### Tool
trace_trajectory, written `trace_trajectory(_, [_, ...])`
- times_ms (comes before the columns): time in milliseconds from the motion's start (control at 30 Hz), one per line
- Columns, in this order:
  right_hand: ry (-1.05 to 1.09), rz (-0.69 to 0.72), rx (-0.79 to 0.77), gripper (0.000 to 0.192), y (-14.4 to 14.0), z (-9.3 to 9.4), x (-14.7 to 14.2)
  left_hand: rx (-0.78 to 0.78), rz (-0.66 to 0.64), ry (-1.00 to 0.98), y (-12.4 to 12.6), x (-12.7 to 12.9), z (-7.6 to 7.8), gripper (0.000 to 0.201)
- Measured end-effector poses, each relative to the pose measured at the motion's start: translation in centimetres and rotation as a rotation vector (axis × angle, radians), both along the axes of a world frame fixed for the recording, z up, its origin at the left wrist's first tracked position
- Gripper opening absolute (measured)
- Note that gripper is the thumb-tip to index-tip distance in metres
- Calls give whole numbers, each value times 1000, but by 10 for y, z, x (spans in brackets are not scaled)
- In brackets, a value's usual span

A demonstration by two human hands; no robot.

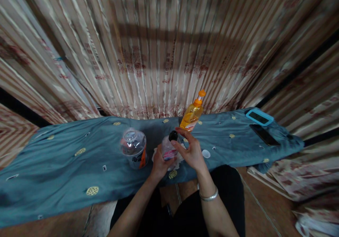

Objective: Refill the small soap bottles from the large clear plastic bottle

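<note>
Nearest to us is our right forearm (215, 212), which wears a silver bangle (209, 195). The small clear bottle (166, 146) is near the front edge of the surface (60, 173); our left grip (159, 163) is clamped on it, our right grip (191, 153) on its black cap (173, 135). Left stands a wide jar (134, 147), beyond which a broad stretch of cloth runs leftward.

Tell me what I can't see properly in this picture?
All in the head view:
Print on the small clear bottle: partly covered by the left hand, and too small to read.
Whether the black cap is on tight: fingers of the right hand partly cover it.
Words on the pump bottle: too small.
Lettering on the big clear jar: too blurry.
Both forearms: cut off by the bottom edge.
</note>
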State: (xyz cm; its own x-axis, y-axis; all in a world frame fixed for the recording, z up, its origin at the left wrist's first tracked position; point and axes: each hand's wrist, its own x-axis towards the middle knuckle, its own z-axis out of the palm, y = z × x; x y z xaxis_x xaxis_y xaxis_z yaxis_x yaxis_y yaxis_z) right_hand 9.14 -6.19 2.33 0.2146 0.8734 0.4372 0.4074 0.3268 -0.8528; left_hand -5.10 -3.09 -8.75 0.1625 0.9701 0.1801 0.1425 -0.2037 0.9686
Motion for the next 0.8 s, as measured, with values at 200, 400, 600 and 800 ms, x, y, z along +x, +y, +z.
trace_trajectory(200, [-5,-74,-34,43,-1,4,-4,-10,16,0,-1,1,-1,65])
trace_trajectory(400, [-44,12,-13,51,-2,4,-2,-3,10,-9,-1,0,1,64])
trace_trajectory(600, [-18,-41,-24,44,1,-1,-5,-6,26,2,-1,2,3,65])
trace_trajectory(800, [-33,22,-13,54,0,-2,-6,22,8,-26,-2,2,4,63])
